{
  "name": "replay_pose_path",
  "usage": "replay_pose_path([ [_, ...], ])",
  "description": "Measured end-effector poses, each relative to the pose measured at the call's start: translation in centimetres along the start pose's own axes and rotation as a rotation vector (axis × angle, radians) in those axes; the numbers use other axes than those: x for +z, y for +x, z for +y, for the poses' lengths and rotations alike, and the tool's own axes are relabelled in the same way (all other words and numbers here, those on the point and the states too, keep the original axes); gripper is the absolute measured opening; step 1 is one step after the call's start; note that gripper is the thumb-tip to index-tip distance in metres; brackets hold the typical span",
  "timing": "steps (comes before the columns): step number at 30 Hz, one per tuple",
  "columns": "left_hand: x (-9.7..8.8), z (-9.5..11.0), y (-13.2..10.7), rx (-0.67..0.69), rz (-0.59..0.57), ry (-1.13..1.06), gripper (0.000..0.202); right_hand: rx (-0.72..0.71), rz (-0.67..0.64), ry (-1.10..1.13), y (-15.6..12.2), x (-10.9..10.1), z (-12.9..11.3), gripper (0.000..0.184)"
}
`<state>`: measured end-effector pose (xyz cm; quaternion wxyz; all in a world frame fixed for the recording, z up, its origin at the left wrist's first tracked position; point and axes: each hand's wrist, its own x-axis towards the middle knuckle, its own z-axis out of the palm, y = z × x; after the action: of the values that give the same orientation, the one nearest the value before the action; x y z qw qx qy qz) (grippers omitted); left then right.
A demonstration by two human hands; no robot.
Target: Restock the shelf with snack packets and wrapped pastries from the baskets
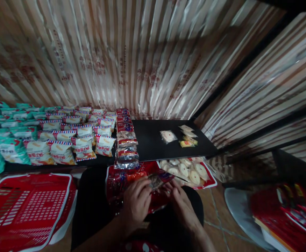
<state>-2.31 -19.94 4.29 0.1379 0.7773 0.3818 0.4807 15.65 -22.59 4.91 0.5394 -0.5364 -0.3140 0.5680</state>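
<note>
Over my lap, a dark, shiny snack packet (pixel 158 179) with a partly see-through front is held between my two hands. My left hand (pixel 137 197) is closed on its left side, fingers bent. At the right end, my right hand (pixel 179 200) has its fingertips pinched on the packet's edge. Beneath them a red glossy bag (pixel 116 183) lies across my knees, partly hidden by my hands. Just beyond it, a column of overlapping red and silver packets (pixel 126 140) lies on the black bench (pixel 147 136).
White snack bags (pixel 83 148) and green bags (pixel 13 150) stand in rows at left. A clear-wrapped round item (pixel 168 136) and small sachets (pixel 188 134) lie at right. A basket of pale round packs (pixel 194 173) sits below. A red basket (pixel 27 206) is left.
</note>
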Motion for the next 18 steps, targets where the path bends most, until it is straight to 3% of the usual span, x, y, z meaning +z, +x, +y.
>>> replay_pose_path([
  [2,0.5,0.6,-0.3,0.123,-0.01,0.034,0.022,-0.04,-0.007,-0.079,-0.7,1.6,-0.5,0.049],
  [4,0.8,1.2,-0.4,0.191,-0.015,0.057,0.019,-0.031,0.079,-0.132,-0.7,3.2,-0.9,0.043],
  [7,0.4,1.7,-0.2,0.237,-0.056,0.095,0.021,-0.002,0.252,-0.087,0.2,5.2,-1.6,0.04],
  [10,-0.7,1.6,-0.3,0.251,-0.13,0.101,0.035,-0.012,0.241,-0.035,1.6,6.2,-2.4,0.041],
  [13,-1.7,0.4,-0.7,0.086,-0.111,0.037,0.051,-0.015,0.168,-0.034,2.9,6.6,-3.0,0.045],
  [16,-1.8,-1.2,-0.7,-0.237,0.021,-0.084,0.042,-0.007,0.158,-0.041,3.9,6.9,-2.9,0.048],
  [18,-1.5,-2.1,-0.3,-0.475,0.044,-0.253,0.04,-0.02,0.127,-0.086,4.5,7.2,-2.6,0.049],
])
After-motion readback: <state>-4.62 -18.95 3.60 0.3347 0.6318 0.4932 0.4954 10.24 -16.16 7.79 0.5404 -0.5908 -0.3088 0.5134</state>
